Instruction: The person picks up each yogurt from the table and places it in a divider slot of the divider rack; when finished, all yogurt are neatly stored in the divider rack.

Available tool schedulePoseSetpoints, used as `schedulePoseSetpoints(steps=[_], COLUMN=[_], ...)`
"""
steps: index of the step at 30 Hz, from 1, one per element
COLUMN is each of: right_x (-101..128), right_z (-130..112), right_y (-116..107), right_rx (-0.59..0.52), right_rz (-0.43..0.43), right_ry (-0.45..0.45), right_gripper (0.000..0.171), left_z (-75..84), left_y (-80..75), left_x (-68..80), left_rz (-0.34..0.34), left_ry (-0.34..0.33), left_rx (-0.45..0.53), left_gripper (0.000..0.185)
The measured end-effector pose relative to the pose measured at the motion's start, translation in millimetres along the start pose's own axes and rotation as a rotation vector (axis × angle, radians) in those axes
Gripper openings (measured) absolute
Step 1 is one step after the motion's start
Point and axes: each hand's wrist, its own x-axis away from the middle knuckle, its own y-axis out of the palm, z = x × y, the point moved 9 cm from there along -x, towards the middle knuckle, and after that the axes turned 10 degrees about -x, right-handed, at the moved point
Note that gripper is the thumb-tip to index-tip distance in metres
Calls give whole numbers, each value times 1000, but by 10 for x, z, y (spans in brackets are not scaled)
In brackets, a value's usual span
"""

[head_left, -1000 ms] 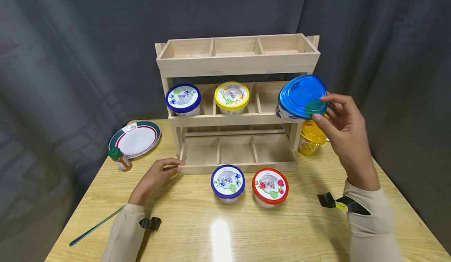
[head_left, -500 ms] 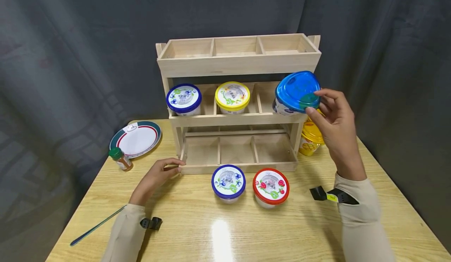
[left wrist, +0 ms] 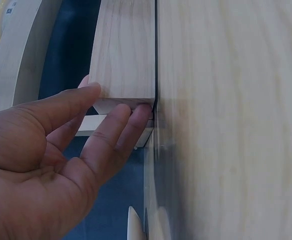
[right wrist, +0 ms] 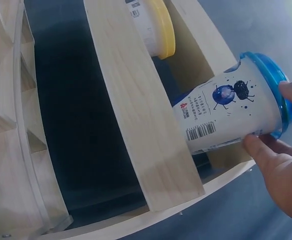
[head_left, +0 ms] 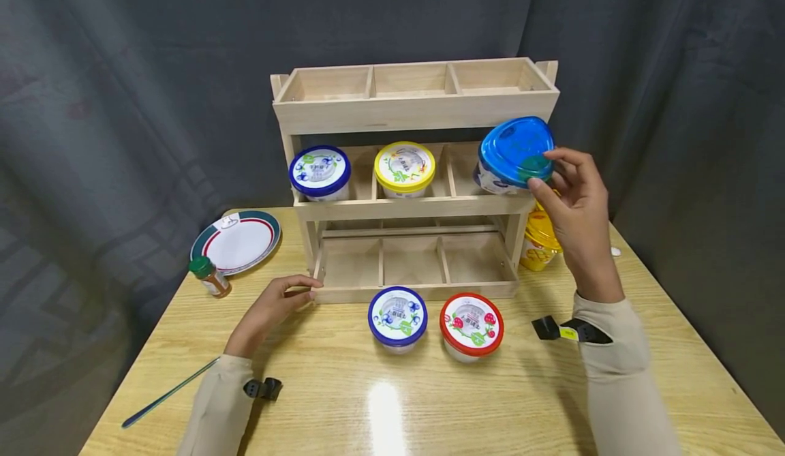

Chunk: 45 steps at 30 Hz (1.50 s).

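My right hand (head_left: 575, 207) grips a yogurt tub with a blue lid (head_left: 518, 146) by its rim, thumb below and fingers on the lid. The tub tilts, its base behind the middle tier's front board in the right-hand compartment; the right wrist view shows its printed white side (right wrist: 231, 107). My left hand (head_left: 277, 306) holds the lower left front corner of the wooden rack (head_left: 413, 115), thumb and fingertips around the board's end (left wrist: 123, 60). A blueberry tub (head_left: 319, 171) and a yellow-rimmed tub (head_left: 404, 168) sit in the middle tier's other compartments.
Before the rack stand a blue-rimmed tub (head_left: 397, 316) and a red-rimmed tub (head_left: 471, 323). Yellow tubs (head_left: 541, 238) stand by its right side. On the left are a plate (head_left: 245, 241), a green-capped jar (head_left: 211, 277) and a thin stick (head_left: 168, 393).
My right hand has carried the blue-lidded tub left and slightly farther back, into the middle tier's right compartment. My left hand has stayed at the rack's corner.
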Motion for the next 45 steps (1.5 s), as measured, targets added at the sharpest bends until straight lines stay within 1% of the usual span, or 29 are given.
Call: schedulePoseSetpoints(steps=[6,14,20,28,33,45], right_x=[-23,-48,-42,-46,-54,-98], right_z=[97,222,240,333,384,403], right_y=[24,37,41,48,62,110], right_rx=[-7,44,82,125,182,196], right_rz=[-15,-7,-2,-10,-15,-42], right_ry=[32,73,75,117,138,142], right_gripper=[40,41,40,41,42,42], left_z=[16,29,28,32,33,28], left_y=[-3,-15,-17,-12,-10,-8], left_x=[4,8,15,18,24,14], left_rz=[-4,5,4,2,1,4], left_ry=[7,4,4,2,0,21], left_rx=[1,-26,-23,-29,-27,-23], left_gripper=[27,26,26,26,26,26])
